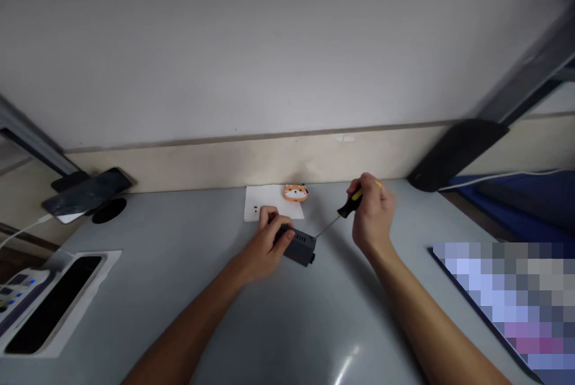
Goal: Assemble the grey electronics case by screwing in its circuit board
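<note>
My left hand (272,247) is closed around one end of a dark grey box-shaped device (300,247) with vent slots along its side. The device rests on, or just above, the grey table. In my right hand (374,211) is a screwdriver (348,204) with a black and yellow handle, fingers wrapped round it. Its thin shaft slants down to the left, and the tip meets the top edge of the device near its right end. A small black knob sticks out at that end. Behind my left hand lies white paper (263,196) with a few tiny dark pieces on it.
An orange animal-faced case (295,193) sits at the paper's edge. On the left are a phone (87,193), a black panel on white paper (56,304) and a power strip (20,292). A pixelated flat object (507,307) lies right. A wall (269,163) closes off the back.
</note>
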Tool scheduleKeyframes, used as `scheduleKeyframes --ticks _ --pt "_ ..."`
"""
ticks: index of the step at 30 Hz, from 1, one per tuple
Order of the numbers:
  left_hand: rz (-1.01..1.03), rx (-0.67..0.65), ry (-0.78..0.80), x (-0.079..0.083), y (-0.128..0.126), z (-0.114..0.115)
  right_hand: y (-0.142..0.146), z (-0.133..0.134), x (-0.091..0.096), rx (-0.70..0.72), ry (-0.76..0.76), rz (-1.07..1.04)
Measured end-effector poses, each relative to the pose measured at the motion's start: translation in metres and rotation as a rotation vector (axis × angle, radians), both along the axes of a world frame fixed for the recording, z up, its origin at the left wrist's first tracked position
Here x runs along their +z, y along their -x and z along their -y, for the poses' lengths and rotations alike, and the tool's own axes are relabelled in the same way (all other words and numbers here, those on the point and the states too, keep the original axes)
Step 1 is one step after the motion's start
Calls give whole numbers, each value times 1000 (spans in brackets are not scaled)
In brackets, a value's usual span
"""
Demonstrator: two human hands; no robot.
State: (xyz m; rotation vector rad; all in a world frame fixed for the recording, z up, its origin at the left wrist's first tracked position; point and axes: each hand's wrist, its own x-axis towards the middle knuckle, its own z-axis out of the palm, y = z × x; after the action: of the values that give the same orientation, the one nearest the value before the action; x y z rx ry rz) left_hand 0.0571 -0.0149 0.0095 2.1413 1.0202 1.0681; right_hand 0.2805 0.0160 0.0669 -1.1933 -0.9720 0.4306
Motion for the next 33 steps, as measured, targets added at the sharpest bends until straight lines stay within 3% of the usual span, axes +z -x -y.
scheduleKeyframes --ticks 9,14,22,33 --pt "-217 2 -406 20 -1 10 4 6 6 -5 -45 41" --pt "-291 -100 -381 21 -7 13 11 11 7 37 -41 60" --pt "-273 -22 -495 21 -11 14 12 15 8 21 -98 94" --pt "-289 4 -482 22 -13 16 10 11 5 21 -111 96"
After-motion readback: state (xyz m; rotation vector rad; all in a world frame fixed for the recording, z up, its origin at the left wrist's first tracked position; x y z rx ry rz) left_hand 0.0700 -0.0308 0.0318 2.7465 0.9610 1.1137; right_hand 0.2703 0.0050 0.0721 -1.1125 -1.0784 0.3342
